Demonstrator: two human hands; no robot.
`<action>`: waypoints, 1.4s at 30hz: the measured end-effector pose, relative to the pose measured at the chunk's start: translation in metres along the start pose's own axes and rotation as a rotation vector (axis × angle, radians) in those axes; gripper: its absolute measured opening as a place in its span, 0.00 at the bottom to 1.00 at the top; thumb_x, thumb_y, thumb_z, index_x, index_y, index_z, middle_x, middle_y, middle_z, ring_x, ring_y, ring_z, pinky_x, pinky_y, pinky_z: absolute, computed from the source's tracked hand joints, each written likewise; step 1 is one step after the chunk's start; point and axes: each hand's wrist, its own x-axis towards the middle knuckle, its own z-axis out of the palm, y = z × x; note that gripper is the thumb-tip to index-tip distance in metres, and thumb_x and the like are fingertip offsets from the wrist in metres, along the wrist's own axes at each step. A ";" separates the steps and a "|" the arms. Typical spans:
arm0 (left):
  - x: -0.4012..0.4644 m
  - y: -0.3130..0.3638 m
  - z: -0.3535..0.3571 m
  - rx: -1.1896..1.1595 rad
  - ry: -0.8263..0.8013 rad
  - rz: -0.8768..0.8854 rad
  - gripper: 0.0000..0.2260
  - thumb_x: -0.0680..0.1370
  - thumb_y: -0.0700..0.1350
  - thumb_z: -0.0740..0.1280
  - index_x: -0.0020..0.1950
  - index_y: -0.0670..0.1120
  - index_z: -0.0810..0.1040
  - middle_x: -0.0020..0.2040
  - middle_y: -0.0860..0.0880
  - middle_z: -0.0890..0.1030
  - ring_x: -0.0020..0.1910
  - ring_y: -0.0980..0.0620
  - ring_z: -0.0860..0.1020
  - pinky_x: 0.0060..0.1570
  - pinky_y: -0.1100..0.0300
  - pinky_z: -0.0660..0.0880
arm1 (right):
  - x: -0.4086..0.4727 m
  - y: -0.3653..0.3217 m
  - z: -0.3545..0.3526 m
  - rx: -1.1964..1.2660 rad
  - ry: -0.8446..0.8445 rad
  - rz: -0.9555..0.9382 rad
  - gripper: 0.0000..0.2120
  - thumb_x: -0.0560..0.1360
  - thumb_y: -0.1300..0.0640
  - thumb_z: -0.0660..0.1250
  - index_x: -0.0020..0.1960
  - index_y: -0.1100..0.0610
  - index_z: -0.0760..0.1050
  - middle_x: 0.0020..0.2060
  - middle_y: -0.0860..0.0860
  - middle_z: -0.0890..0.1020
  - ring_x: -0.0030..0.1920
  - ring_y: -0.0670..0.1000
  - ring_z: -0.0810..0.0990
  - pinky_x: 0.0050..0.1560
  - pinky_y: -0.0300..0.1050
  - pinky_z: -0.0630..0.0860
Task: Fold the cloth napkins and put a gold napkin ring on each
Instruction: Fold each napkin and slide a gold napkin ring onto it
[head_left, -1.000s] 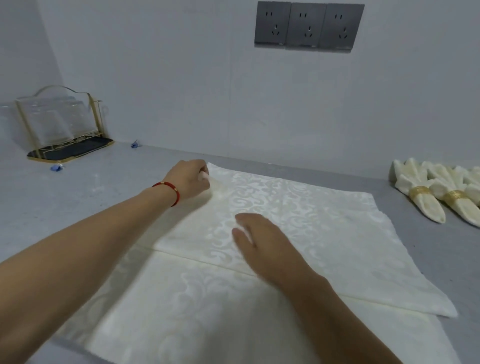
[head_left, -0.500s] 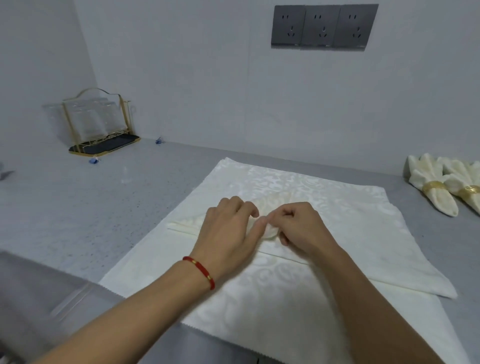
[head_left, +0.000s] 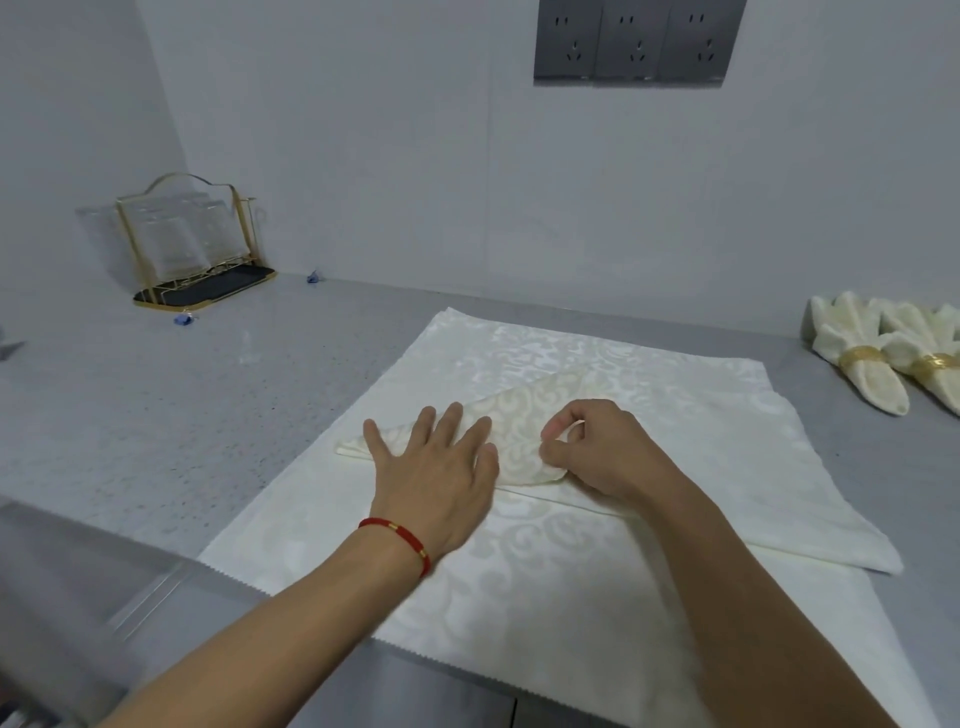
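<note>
A cream cloth napkin (head_left: 623, 395) is spread at the centre of the grey tabletop (head_left: 156, 395), one corner folded inward. The folded flap is pressed flat by the left hand (head_left: 436, 467), fingers straight and spread; its edge is pinched by the curled right hand (head_left: 597, 447). At 2 o'clock, two finished napkins (head_left: 857, 358) are seen in gold napkin rings (head_left: 862, 355)

gold-framed rack (head_left: 192, 244) back left | wall sockets (head_left: 631, 41) | grey counter (head_left: 182, 415)
</note>
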 end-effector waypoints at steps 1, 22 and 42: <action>0.000 0.000 0.000 -0.002 0.003 -0.001 0.23 0.83 0.57 0.42 0.79 0.61 0.56 0.82 0.54 0.54 0.81 0.50 0.50 0.69 0.24 0.43 | 0.001 0.002 0.000 -0.016 0.008 0.001 0.05 0.73 0.56 0.74 0.47 0.50 0.80 0.34 0.47 0.78 0.31 0.43 0.75 0.32 0.35 0.67; 0.008 0.006 -0.008 0.137 -0.123 0.008 0.20 0.82 0.56 0.45 0.73 0.57 0.60 0.74 0.50 0.64 0.75 0.45 0.61 0.64 0.20 0.50 | 0.051 0.011 0.036 -0.684 -0.175 -0.060 0.34 0.84 0.35 0.40 0.84 0.49 0.39 0.83 0.49 0.39 0.82 0.51 0.36 0.80 0.60 0.36; 0.061 0.027 0.023 -0.014 0.139 0.223 0.24 0.72 0.67 0.51 0.64 0.60 0.69 0.60 0.56 0.70 0.53 0.49 0.64 0.54 0.51 0.63 | 0.070 0.111 -0.127 -0.876 0.171 0.442 0.16 0.83 0.54 0.54 0.69 0.53 0.70 0.65 0.55 0.75 0.68 0.59 0.72 0.73 0.67 0.56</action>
